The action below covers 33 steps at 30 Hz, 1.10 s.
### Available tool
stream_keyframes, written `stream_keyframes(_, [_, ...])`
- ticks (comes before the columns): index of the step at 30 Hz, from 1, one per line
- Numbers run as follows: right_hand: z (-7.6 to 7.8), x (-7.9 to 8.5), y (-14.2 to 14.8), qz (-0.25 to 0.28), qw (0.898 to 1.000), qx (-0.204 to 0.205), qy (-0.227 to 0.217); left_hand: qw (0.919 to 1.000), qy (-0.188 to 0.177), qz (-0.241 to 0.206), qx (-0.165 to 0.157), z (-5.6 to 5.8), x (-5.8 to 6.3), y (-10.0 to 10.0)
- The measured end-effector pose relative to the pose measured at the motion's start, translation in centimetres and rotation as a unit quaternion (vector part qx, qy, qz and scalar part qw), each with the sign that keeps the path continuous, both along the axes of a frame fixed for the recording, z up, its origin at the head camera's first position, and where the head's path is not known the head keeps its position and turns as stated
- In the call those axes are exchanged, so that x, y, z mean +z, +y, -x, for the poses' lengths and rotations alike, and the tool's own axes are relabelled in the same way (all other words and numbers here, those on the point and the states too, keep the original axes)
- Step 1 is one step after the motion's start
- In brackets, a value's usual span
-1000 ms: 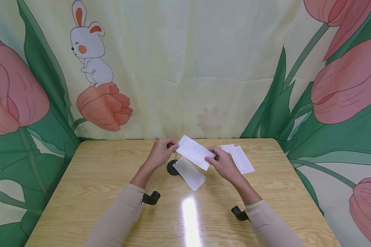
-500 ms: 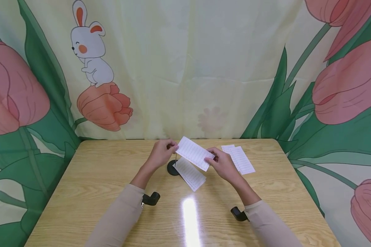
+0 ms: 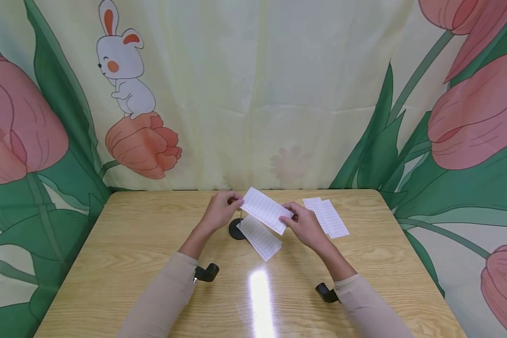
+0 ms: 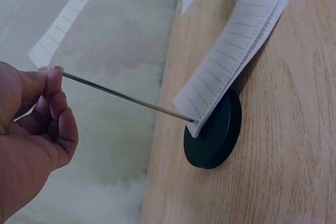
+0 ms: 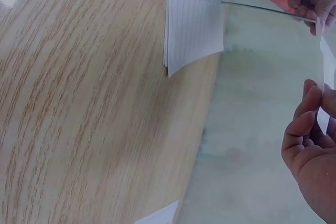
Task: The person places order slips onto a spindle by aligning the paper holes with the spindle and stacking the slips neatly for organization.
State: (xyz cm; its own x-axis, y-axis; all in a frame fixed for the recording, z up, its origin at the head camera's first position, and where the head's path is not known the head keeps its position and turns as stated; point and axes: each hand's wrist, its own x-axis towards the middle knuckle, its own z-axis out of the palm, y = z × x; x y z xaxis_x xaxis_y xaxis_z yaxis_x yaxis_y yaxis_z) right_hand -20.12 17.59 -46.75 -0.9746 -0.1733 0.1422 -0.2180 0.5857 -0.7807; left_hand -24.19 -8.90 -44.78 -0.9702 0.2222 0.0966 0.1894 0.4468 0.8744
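Observation:
A lined paper slip (image 3: 265,209) is held up between both hands. My left hand (image 3: 221,210) pinches its left corner at the top of a thin metal spike (image 4: 126,97); whether the tip has pierced the paper is hidden by the fingers. My right hand (image 3: 305,223) grips the slip's right end between thumb and fingers. The spike rises from a round black base (image 4: 212,140) on the table. Several lined slips (image 4: 231,51) are threaded low on the spike, fanned out to the right over the base in the head view.
Two or more loose lined slips (image 3: 329,218) lie overlapping at the back right of the wooden table (image 3: 152,234). A printed curtain (image 3: 236,94) hangs behind the table's far edge. Black wrist mounts (image 3: 207,272) stick out from both sleeves.
The hands and the held slip stay almost still, with only a slight downward shift since a second ago. The threaded slips and loose slips have not moved.

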Motion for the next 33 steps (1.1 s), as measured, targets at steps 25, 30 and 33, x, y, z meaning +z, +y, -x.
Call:
stream_keyframes(25, [0.1,-1.0,-0.1,-0.01,1.0,-0.004,-0.007,1.0,0.0,0.004,0.0,-0.4,-0.1,0.2])
stream_keyframes(30, [0.1,-1.3,-0.1,-0.016,1.0,-0.005,-0.013,0.9999,-0.002,0.011,0.001,-0.5,0.0,0.3])
stream_keyframes(33, [0.1,-1.4,-0.1,-0.016,1.0,-0.004,-0.015,0.9999,0.0,0.01,0.002,-0.4,0.0,0.3])
